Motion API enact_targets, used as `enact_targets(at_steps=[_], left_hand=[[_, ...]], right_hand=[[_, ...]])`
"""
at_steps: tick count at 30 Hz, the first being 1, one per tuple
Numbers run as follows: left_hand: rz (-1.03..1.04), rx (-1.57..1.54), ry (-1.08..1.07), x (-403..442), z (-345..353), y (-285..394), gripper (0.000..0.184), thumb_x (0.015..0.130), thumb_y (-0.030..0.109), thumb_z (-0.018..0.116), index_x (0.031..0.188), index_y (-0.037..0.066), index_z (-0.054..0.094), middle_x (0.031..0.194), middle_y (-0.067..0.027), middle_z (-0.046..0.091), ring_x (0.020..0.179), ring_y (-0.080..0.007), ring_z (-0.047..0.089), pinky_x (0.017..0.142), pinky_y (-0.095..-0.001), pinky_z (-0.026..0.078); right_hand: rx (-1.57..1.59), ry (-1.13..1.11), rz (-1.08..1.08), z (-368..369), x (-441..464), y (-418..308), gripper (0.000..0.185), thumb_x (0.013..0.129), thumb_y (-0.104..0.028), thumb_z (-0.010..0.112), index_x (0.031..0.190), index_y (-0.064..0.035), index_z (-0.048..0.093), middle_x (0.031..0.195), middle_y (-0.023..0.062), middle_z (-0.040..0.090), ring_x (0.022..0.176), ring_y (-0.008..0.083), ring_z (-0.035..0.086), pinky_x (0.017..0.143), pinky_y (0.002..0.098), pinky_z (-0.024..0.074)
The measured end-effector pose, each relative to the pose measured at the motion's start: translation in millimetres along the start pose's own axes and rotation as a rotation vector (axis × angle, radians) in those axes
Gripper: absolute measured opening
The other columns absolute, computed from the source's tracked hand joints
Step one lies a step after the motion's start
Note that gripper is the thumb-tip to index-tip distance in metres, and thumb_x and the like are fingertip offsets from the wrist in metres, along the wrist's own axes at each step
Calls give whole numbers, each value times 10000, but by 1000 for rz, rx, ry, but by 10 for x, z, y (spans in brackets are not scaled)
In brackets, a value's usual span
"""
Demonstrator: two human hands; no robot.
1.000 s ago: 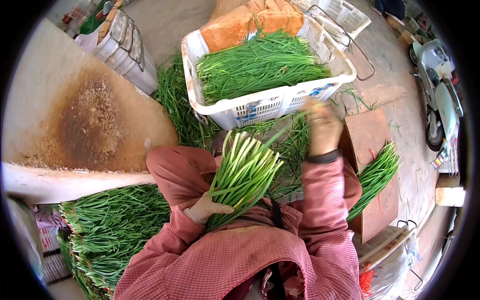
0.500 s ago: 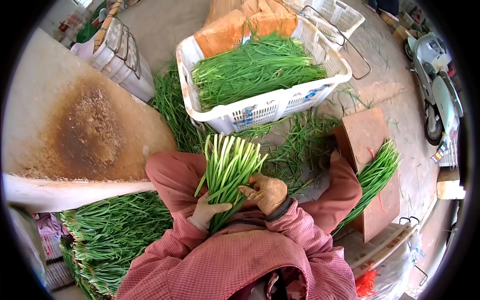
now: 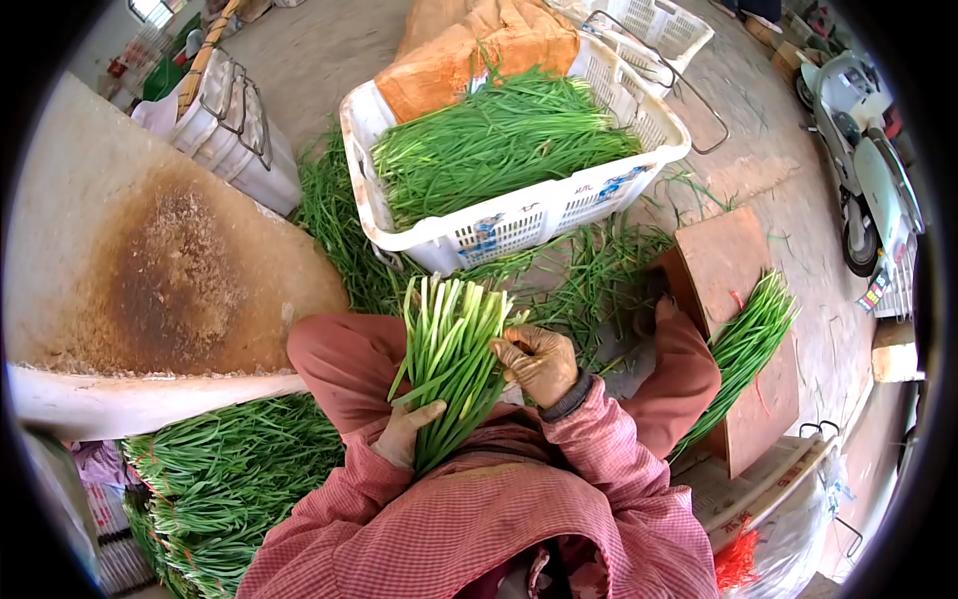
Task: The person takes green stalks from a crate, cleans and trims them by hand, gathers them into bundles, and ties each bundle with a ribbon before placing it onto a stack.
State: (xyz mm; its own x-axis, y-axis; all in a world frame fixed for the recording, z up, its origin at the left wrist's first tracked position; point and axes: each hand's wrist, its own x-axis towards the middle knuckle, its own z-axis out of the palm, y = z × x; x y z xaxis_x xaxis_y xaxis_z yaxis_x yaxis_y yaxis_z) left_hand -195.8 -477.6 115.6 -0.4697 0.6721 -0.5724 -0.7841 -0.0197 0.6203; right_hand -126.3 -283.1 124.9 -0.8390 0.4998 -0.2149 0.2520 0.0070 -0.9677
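Observation:
My left hand [image 3: 407, 431], in a pale glove, is wrapped round the lower part of a bunch of garlic chives [image 3: 454, 344]. The white stem ends point up and away from me, and the green leaves run down to my lap. At the bunch's right edge is my gloved right hand [image 3: 542, 364], its thumb and fingers pinched on the outer stalks. Exactly which stalks lie between the fingertips is hidden. Beyond the bunch, a white plastic basket [image 3: 559, 205] holds a thick layer of loose chives [image 3: 499, 145].
Tied chive bundles [image 3: 235, 479] are piled at my left. Another bundle [image 3: 748, 344] lies on a brown wooden stand [image 3: 723, 265] at my right. A stained pale slab [image 3: 80, 280] stands to the left. Loose leaves [image 3: 599, 285] litter the floor. A scooter [image 3: 863, 160] is parked far right.
My right hand has shifted slightly up along the bunch's right edge, its fingers now pinched near the outer stalks. My left hand keeps its hold. The view has shifted slightly.

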Motion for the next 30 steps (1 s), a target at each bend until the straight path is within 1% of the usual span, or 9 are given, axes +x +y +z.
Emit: enact_targets(at_steps=[5, 9, 15, 21, 23, 25, 26, 29, 30], left_hand=[[7, -84, 56, -28, -71, -19, 451, 777, 145, 562, 1180, 9, 414, 1101, -114, 526, 967, -224, 534, 837, -330, 443], [-15, -128, 29, -8, -69, -4, 414, 800, 151, 541, 1175, 21, 421, 1120, -118, 512, 991, -228, 523, 853, -339, 436], [26, -124, 48, -24, -30, 3, 393, 791, 151, 551, 1147, 21, 448, 1084, -107, 533, 957, -218, 539, 830, -331, 448], [50, -100, 115, -61, -51, -29, 344, 772, 136, 575, 1086, 22, 494, 990, -91, 576, 855, -203, 574, 768, -321, 474], [38, -92, 122, -72, -59, -42, 341, 767, 134, 584, 1077, 22, 500, 968, -90, 582, 830, -196, 578, 752, -319, 477], [63, 44, 111, -62, -121, -100, 352, 756, 140, 605, 1070, 15, 505, 943, -83, 585, 800, -176, 575, 733, -309, 475], [66, 42, 132, -54, -144, -131, 368, 743, 133, 627, 1067, 12, 502, 929, -71, 586, 794, -161, 566, 728, -294, 467], [86, 46, 145, -18, -213, -170, 406, 711, 100, 663, 1068, 8, 492, 953, -76, 582, 842, -164, 563, 766, -295, 460], [87, 43, 149, -27, -211, -166, 406, 711, 100, 663, 1068, 8, 492, 953, -76, 582, 842, -164, 563, 766, -295, 460]], right_hand=[[354, -127, 105, -94, -89, -19, 116, 812, -120, 584, 780, -8, 586, 621, -1, 554, 506, 48, 478, 470, 182, 381], [570, -71, -68, -63, -160, 242, 61, 822, -63, 554, 858, -15, 567, 747, 45, 586, 630, 75, 526, 544, 188, 430], [698, -166, 73, -167, -113, 167, 320, 760, 60, 449, 1062, -41, 476, 773, 75, 613, 579, 96, 530, 534, 194, 430], [944, -371, 217, -238, -65, 180, 440, 805, -183, 566, 1180, -12, 413, 758, 48, 584, 595, 106, 516, 583, 221, 436], [840, -342, 292, -244, -28, 117, 431, 795, -256, 600, 1111, 4, 466, 712, 23, 558, 582, 106, 501, 557, 234, 426], [145, -296, 70, -222, 37, 164, 334, 798, -224, 601, 996, 32, 521, 709, 27, 536, 583, 108, 490, 527, 250, 417], [94, -280, 73, -219, 40, 186, 192, 800, -152, 597, 840, 33, 570, 714, 46, 564, 616, 106, 509, 541, 246, 427], [608, -287, 198, -266, 29, 228, 115, 801, -88, 586, 807, 27, 595, 713, 47, 596, 647, 97, 526, 568, 234, 432], [463, -379, 302, -371, 29, 137, 104, 806, -65, 575, 767, 22, 618, 698, 48, 618, 667, 89, 536, 593, 222, 432]])
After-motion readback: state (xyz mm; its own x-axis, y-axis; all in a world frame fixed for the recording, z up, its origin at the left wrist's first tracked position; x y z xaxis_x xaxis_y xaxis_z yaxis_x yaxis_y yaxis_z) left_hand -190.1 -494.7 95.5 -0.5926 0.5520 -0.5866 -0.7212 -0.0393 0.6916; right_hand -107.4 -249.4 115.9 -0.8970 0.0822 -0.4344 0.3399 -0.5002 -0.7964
